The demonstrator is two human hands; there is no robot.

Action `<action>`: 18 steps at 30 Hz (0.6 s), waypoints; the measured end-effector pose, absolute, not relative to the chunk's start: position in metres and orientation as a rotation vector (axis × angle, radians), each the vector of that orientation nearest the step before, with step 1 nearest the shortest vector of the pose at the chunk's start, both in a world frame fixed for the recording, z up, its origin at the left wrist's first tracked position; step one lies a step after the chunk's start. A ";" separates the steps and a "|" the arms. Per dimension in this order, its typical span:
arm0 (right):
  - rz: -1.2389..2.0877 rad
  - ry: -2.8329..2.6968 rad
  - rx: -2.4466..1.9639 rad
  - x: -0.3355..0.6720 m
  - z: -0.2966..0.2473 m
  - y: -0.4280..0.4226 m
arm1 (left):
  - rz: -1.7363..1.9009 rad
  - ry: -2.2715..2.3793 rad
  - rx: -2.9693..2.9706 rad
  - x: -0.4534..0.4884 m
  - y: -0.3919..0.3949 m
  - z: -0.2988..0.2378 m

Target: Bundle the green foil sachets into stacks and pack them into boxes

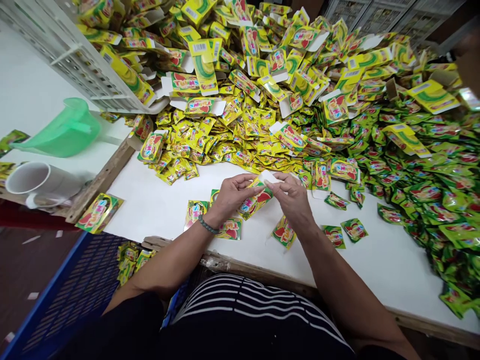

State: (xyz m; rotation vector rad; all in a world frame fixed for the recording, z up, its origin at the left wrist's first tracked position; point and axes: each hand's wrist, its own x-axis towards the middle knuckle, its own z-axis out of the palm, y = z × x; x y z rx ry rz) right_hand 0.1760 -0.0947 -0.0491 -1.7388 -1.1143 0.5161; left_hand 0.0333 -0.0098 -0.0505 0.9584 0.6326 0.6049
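Yellow boxes [183, 85] bear lettering [193, 83] ending "NS", its start unclear.

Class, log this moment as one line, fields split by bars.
left hand: grips printed box | right hand: at its white flap | ahead: yellow sachets, loose boxes | right side: green sachets

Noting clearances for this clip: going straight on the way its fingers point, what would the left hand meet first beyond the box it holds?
Beyond the box, the left hand would probably meet the right hand first, by the white flap; exact depth is unclear.
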 end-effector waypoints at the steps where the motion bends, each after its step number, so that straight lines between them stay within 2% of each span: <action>1: 0.564 -1.121 -1.727 0.174 -0.050 -0.095 | 0.593 0.626 0.954 0.034 -0.010 -0.050; 5: 0.681 -1.177 -1.698 0.168 -0.047 -0.096 | 0.585 0.608 0.979 0.034 -0.012 -0.048; 10: 0.518 -1.065 -1.617 0.170 -0.050 -0.102 | 0.701 0.629 0.995 0.034 -0.014 -0.045; 18: 0.731 -1.064 -1.560 0.173 -0.061 -0.105 | 0.609 0.540 1.077 0.034 -0.011 -0.050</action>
